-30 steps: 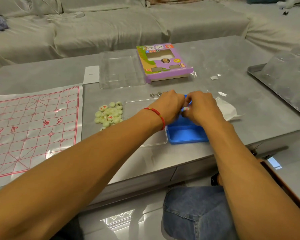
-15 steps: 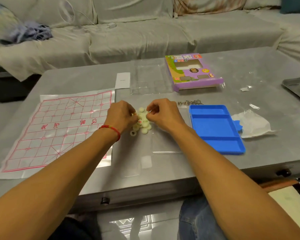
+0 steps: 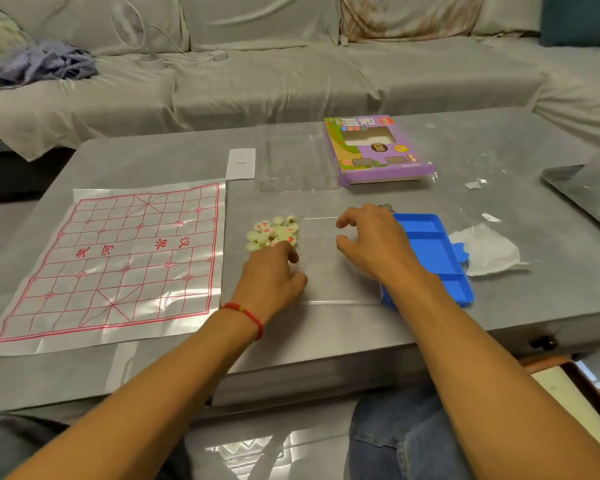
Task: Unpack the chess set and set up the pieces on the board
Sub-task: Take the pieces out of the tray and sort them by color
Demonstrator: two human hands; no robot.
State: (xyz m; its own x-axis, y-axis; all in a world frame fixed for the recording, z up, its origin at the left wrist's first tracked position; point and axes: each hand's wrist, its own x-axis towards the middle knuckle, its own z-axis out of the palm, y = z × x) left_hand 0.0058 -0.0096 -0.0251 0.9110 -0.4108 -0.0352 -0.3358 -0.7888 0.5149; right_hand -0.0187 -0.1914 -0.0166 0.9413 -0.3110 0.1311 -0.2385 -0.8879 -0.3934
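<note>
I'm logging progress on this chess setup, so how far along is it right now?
Done: the board sheet lies unrolled on the table, and the purple box and blue tray sit emptied. In hand: the left hand reaches into the pile of pieces; the right hand hovers beside it, holding nothing visible. Left: no piece stands on the board yet.
</note>
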